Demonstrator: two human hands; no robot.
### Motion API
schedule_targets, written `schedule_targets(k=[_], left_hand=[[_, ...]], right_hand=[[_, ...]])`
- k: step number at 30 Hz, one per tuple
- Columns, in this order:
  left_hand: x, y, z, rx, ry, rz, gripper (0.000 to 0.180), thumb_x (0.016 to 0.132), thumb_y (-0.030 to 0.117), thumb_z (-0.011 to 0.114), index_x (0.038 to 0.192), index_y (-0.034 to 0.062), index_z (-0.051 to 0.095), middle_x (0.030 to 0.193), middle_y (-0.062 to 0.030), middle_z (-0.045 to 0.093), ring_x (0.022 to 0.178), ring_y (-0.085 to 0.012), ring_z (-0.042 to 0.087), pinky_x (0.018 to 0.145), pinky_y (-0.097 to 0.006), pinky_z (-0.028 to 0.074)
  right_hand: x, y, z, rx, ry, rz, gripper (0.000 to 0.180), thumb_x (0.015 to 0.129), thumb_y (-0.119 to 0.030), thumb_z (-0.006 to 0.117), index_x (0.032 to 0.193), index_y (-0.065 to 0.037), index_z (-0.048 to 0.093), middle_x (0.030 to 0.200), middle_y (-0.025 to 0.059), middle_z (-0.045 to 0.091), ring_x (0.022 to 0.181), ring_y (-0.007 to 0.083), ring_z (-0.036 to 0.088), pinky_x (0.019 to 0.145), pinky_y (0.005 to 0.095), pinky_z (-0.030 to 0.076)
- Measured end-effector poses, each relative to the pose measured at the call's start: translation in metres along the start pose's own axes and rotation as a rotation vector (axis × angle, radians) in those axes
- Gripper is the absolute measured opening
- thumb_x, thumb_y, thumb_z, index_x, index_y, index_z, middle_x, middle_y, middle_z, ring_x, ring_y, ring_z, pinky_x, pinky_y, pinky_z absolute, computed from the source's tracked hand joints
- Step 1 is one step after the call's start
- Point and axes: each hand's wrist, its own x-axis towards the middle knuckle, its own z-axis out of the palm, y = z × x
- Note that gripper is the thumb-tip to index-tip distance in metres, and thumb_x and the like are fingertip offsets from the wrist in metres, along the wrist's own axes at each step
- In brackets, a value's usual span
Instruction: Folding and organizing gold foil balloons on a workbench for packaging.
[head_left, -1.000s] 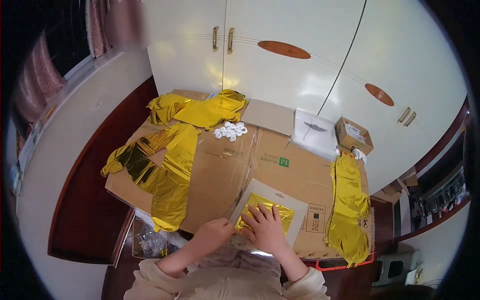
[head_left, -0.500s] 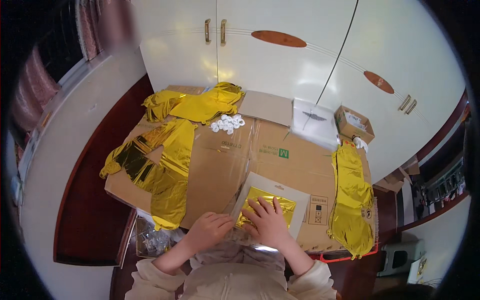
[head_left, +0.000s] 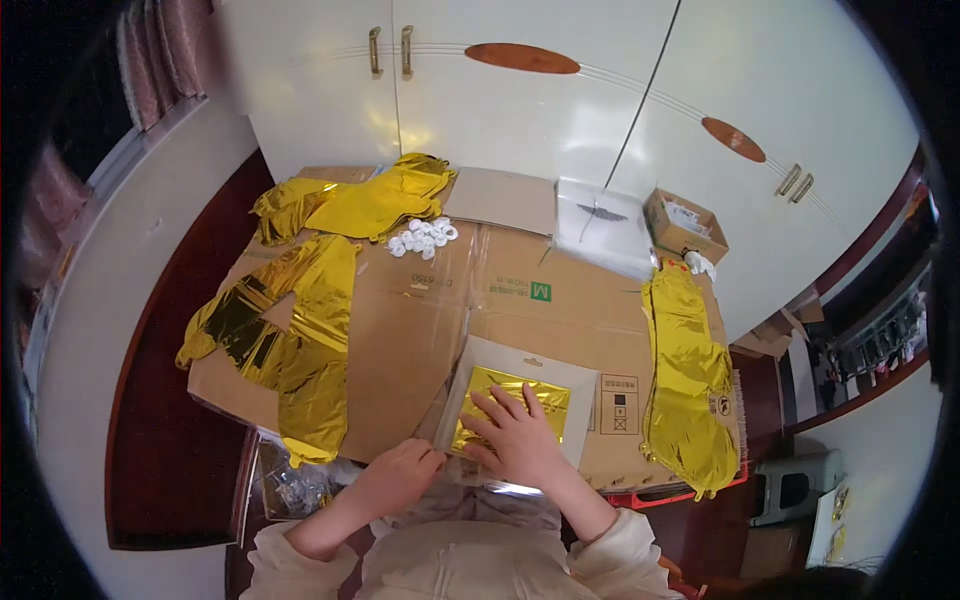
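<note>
In front of me lies a flat bag (head_left: 587, 385) with a pale border and a hang hole at its far edge. A folded gold foil balloon (head_left: 550, 395) shows in its middle. My right hand (head_left: 522, 440) rests on the foil area with its fingers spread. Close to the bag's near left corner, my left hand (head_left: 402, 474) is closed, its fingertips pressed together. Whatever those fingers pinch is too small or hidden to make out.
Flattened cardboard (head_left: 405, 330) covers the table. Gold foil balloons (head_left: 320, 350) lie at left, with more gold foil (head_left: 375, 205) behind and a long foil balloon (head_left: 685, 380) at right. Farther back are white rings (head_left: 424, 238), clear plastic bags (head_left: 600, 235) and a small box (head_left: 690, 237).
The whole view has shifted, so everything sits a little farther left. My right hand stays spread on the bag, and my left hand's fingers are drawn more tightly together at its corner.
</note>
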Motion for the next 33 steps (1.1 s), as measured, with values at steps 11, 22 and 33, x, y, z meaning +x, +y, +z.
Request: schedule_targets(k=[11,22,33], left_hand=[[-0.006,0.015,0.007,0.142,-0.132,0.108,0.014,0.077,0.012,0.06,0.09,0.0056,0.058,0.09,-0.0108,0.053,0.087,-0.0267,0.056,0.072,-0.036,0.047],[-0.009,0.008,0.005,0.154,0.181,-0.086,0.027,0.074,0.019,0.074,0.096,0.0087,0.063,0.096,-0.0087,0.056,0.092,-0.0295,0.054,0.079,-0.041,0.044],[-0.016,0.049,0.03,0.048,-0.02,0.04,0.014,0.075,0.016,0.066,0.086,0.0101,0.06,0.093,-0.006,0.056,0.091,-0.0257,0.055,0.076,-0.04,0.044]], right_hand=[[0.0,-0.001,-0.001,-0.002,-0.026,0.0,0.043,0.089,-0.043,0.059,0.126,-0.021,0.06,0.138,0.0049,0.051,0.132,0.027,0.042,0.112,0.0552,0.022],[-0.001,0.0,0.001,-0.013,-0.016,-0.003,0.044,0.089,-0.044,0.06,0.127,-0.021,0.06,0.137,0.0052,0.052,0.132,0.0275,0.042,0.112,0.056,0.022],[0.0,-0.002,0.001,0.008,-0.008,-0.002,0.043,0.088,-0.043,0.061,0.125,-0.021,0.061,0.137,0.0053,0.052,0.132,0.0275,0.042,0.112,0.0562,0.022]])
